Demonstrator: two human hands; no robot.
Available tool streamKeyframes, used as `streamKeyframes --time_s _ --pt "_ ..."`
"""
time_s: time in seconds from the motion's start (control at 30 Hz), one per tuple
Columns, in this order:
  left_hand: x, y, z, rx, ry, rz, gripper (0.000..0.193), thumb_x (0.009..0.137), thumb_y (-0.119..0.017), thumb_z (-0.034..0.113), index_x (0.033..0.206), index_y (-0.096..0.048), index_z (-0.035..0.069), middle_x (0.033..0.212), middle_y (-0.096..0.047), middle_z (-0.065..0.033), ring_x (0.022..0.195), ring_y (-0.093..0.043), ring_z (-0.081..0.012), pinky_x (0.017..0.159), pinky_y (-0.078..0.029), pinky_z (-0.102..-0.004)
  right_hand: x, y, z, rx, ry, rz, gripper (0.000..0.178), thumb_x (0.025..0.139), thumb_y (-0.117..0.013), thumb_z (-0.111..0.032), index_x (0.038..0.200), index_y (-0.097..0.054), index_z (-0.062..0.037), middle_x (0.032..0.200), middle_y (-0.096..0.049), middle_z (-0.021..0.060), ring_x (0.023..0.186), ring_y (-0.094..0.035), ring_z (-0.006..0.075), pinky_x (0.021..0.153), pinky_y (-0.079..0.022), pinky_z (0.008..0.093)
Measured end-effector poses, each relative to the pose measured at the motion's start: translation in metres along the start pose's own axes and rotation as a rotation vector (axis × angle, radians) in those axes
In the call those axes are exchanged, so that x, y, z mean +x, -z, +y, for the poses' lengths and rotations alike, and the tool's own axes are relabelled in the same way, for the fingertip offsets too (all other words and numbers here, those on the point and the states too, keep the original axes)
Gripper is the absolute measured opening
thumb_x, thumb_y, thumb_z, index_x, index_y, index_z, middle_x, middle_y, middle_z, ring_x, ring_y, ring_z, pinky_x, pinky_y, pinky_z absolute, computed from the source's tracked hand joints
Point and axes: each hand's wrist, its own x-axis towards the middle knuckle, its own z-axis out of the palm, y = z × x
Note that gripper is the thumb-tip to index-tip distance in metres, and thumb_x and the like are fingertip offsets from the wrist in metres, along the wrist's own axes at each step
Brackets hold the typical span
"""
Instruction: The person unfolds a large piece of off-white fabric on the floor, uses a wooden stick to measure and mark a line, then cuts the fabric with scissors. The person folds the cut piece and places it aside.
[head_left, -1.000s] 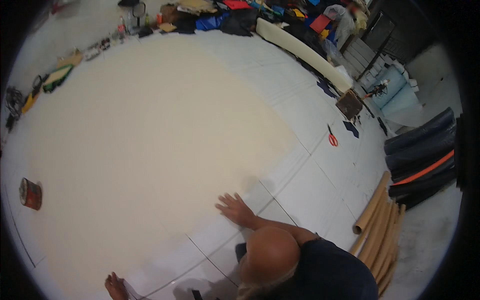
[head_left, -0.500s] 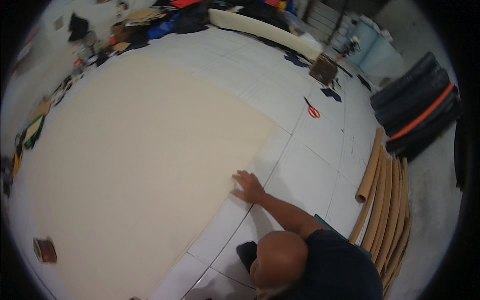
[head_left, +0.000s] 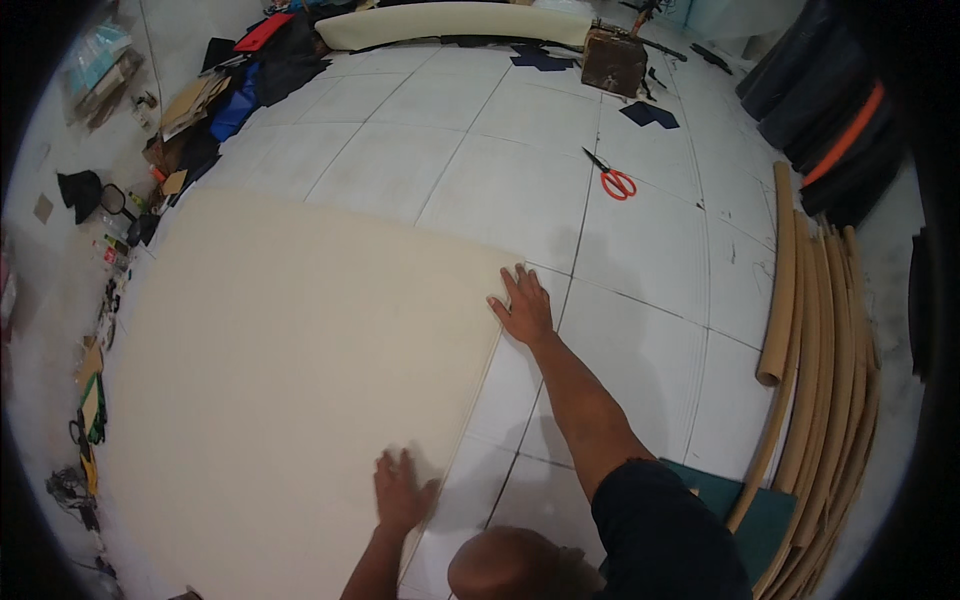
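Observation:
A large cream sheet (head_left: pixel 310 370) is spread flat over the white tiled floor. Close to its far right corner, my right hand (head_left: pixel 525 305) rests with fingers spread, partly on the sheet's edge. Nearer to me, my left hand (head_left: pixel 402 492) lies on the sheet beside its right edge, fingers apart. Neither hand holds anything. What looks like my bent bare knee (head_left: pixel 515 565) shows between my arms at the lower edge. Scissors with red handles (head_left: pixel 612 180) lie on the tiles beyond my right hand.
Brown cardboard tubes (head_left: pixel 810 370) lie along the right, beside a green board (head_left: pixel 735 500). Dark rolls (head_left: pixel 820 110) stand behind them. A cream roll (head_left: pixel 450 25) lies at the back near a brown box (head_left: pixel 613 60) and dark scraps (head_left: pixel 648 115). Clutter lines the left wall.
The view has shifted. My right hand has slid farther along the sheet's right edge to near the corner. My left hand has come into view on the sheet.

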Motion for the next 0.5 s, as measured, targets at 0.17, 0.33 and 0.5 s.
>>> streamKeyframes --time_s 0.17,0.33,0.5 --pt "0.094 -0.030 0.065 0.128 0.089 -0.108 0.100 0.079 -0.057 0.066 0.146 -0.024 0.000 0.147 -0.010 -0.0397 0.138 -0.009 -0.0546 0.106 -0.009 -0.0677 0.012 -0.015 0.018 0.003 0.089 -0.032 0.057 0.087 -0.058 -0.046 0.134 -0.050 -0.0146 0.141 -0.042 0.0142 0.131 -0.036 0.0348 0.106 -0.026 0.0502" --pt "0.102 -0.048 0.073 0.187 0.151 -0.219 0.106 0.080 -0.047 0.074 0.147 -0.015 -0.002 0.146 0.003 -0.0423 0.138 0.006 -0.0554 0.104 0.002 -0.0703 0.022 0.001 0.019 -0.003 0.083 -0.036 0.056 0.086 -0.061 -0.041 0.132 -0.051 -0.0116 0.139 -0.043 0.0145 0.129 -0.038 0.0355 0.105 -0.026 0.0505" --pt "0.106 -0.053 0.067 0.197 0.179 -0.217 0.094 0.084 -0.046 0.070 0.145 -0.027 0.001 0.146 -0.008 -0.0419 0.137 -0.005 -0.0565 0.103 -0.004 -0.0720 0.031 0.001 0.016 0.021 0.059 -0.092 0.056 0.085 -0.060 -0.042 0.131 -0.051 -0.0115 0.138 -0.044 0.0157 0.129 -0.037 0.0372 0.104 -0.026 0.0529"
